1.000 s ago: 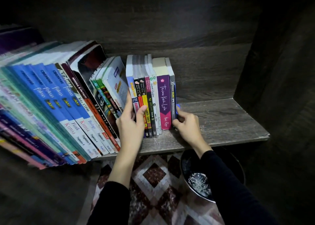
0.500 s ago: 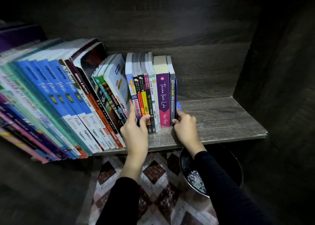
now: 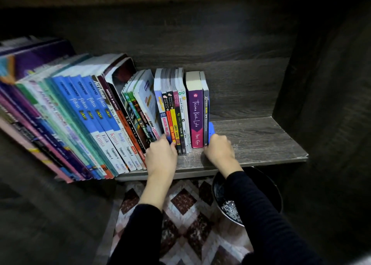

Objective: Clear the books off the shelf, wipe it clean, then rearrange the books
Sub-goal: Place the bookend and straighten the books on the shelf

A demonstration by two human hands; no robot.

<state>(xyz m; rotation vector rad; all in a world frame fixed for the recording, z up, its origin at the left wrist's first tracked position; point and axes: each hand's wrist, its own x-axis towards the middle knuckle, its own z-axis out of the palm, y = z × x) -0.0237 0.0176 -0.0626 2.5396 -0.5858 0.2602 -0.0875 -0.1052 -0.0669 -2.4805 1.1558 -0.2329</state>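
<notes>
Left hand [image 3: 160, 156], right hand [image 3: 219, 150] flanking one upright book row [image 3: 194, 112], neither grip readable, one basin [image 3: 220, 194]

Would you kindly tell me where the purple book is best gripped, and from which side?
Likely the top of the spine, from above and in front. The purple book stands upright, spine out, flanked by white books and a thin dark book, so its covers are shut in; only its top and spine are free. Tip it forward.

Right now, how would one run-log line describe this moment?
stage: shelf not cleared | left hand: at foot of upright books | right hand: at their right end | grips: unclear | leaning books: left side
</notes>
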